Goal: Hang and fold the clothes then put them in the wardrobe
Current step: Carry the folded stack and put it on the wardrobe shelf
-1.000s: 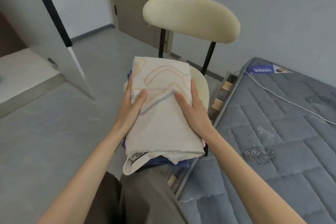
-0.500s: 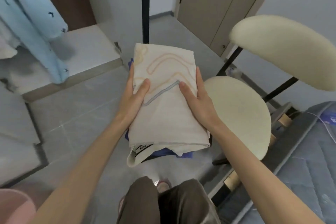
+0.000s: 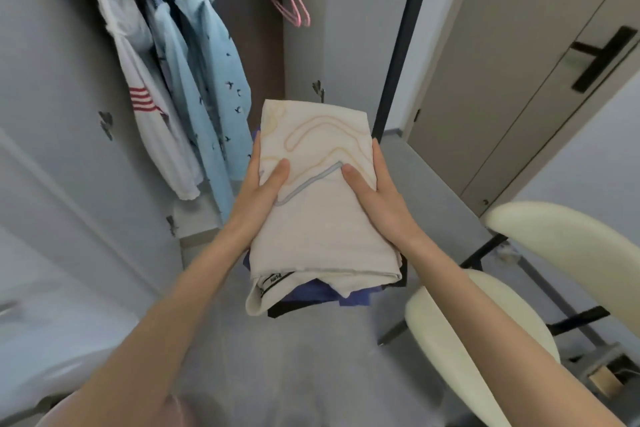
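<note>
A stack of folded clothes point(image 3: 322, 218) is in the air in front of me, a cream garment with wavy lines on top and blue and black pieces under it. My left hand point(image 3: 258, 199) grips its left side, thumb on top. My right hand point(image 3: 377, 199) grips the right side the same way. Beyond the stack stands the open wardrobe point(image 3: 263, 55). A white shirt with red stripes point(image 3: 138, 80) and light blue shirts point(image 3: 214, 73) hang from its rail.
Empty pink hangers point(image 3: 289, 0) hang at the right end of the rail. A wardrobe door point(image 3: 55, 80) stands open on the left. A cream chair point(image 3: 491, 333) is at my lower right, and a beige room door point(image 3: 519, 62) is behind it.
I have turned left from the chair and bed toward the wardrobe, carrying the stack with the same grip. The hanging shirts and the rail have come into view.
</note>
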